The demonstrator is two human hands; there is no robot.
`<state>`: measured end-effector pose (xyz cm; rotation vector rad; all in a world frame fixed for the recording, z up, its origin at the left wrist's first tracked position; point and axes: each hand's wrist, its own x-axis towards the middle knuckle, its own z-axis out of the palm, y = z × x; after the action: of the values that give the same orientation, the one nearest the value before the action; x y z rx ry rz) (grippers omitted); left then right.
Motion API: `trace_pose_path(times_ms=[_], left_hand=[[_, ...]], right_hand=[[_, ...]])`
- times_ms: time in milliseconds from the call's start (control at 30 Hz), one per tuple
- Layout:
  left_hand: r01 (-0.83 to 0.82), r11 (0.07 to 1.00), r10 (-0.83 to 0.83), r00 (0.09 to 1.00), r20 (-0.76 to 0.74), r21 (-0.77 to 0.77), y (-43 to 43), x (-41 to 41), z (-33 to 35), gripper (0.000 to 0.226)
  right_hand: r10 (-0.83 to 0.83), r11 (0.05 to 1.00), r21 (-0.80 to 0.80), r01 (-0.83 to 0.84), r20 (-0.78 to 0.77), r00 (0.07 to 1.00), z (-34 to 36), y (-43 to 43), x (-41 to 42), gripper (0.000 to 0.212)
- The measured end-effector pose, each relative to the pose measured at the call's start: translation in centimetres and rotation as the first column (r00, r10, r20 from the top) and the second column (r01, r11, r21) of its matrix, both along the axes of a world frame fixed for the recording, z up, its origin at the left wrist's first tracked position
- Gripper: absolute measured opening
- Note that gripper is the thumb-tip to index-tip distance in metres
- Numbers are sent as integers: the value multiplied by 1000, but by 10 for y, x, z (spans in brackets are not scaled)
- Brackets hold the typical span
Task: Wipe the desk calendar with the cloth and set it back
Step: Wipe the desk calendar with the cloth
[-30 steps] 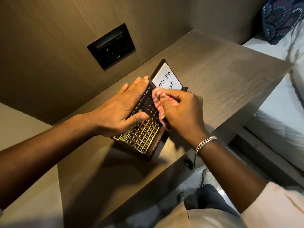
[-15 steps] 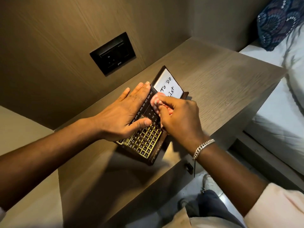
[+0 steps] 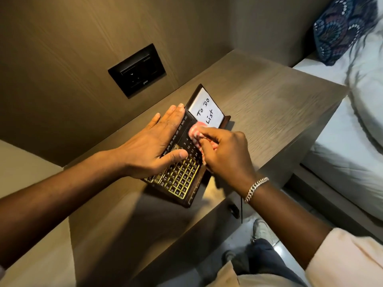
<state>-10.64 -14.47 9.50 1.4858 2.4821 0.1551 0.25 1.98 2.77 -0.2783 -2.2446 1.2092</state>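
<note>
The desk calendar [image 3: 182, 162] lay flat on the wooden surface [image 3: 269, 112], its dark frame carrying a strip of month names, a grid of brass-edged numbers and, at the far end, a white card lettered "To Do List" [image 3: 206, 111]. The left hand [image 3: 151, 148] pressed down on the calendar's left edge with its fingers [image 3: 174, 117] stretched out flat and close together — gripping nothing, the thumb resting across the number grid. Just right of those fingers, the right hand [image 3: 226, 154] had its fingers [image 3: 207, 134] curled tight around a bunched pink-and-white cloth [image 3: 195, 132], which touched the calendar face between the month strip and the white card. A silver bracelet [image 3: 256, 189] circled the right wrist.

The surface met a wood-grain wall beyond the fingertips, where a black switch plate [image 3: 137, 70] was set. To the right of the hands, well apart, stood a bed with white sheets [image 3: 344, 146] and a patterned blue pillow [image 3: 339, 27]. Nearest the camera — below the surface's edge — a pale sleeve [image 3: 342, 257] and a shoe [image 3: 261, 228] on the floor showed.
</note>
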Motion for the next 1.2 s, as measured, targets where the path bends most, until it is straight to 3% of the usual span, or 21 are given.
trace_pose_path(times_ms=[100, 267, 467, 567, 733, 800, 900, 967, 1033, 1100, 1200], left_hand=[[8, 1000, -8, 1000, -22, 5, 1, 2, 1, 100], [12, 1000, -13, 1000, -25, -14, 3, 4, 0, 105], [21, 999, -22, 999, -32, -25, 6, 3, 0, 107], [15, 1000, -15, 1000, -22, -4, 4, 5, -1, 109], [4, 1000, -4, 1000, 8, -6, 1, 6, -2, 112], [8, 1000, -8, 1000, -5, -12, 3, 6, -2, 112], [2, 1000, -2, 1000, -6, -21, 5, 6, -2, 112], [1, 1000, -1, 1000, -3, -12, 4, 7, -2, 112], [3, 1000, -3, 1000, 4, -2, 5, 7, -2, 110], [-18, 1000, 18, 999, 41, 8, 5, 8, -1, 110], [-41, 999, 38, 996, 82, 35, 3, 8, -1, 111]], right_hand=[[-13, 1000, -19, 13, -4, 1000, -14, -5, 12, 27], [95, 954, -281, -101, -34, 995, -9, -19, 18, 28], [-77, 996, -33, 85, 185, 980, -1, 5, 4, 28], [-37, 985, -156, 80, 257, 966, -4, -9, 10, 32], [43, 958, -286, -26, 54, 998, 9, -14, 7, 26], [9, 980, -197, -6, 16, 1000, 15, -5, 0, 26], [-61, 998, 0, 61, 120, 991, 6, 1, -1, 26], [-81, 996, 51, 73, 164, 983, -2, -6, 8, 25], [-56, 998, -24, 61, 165, 985, -3, -13, 15, 25], [24, 973, -229, 11, 153, 988, 3, -14, 15, 25], [147, 807, -589, -49, 120, 982, 15, -2, 5, 24]])
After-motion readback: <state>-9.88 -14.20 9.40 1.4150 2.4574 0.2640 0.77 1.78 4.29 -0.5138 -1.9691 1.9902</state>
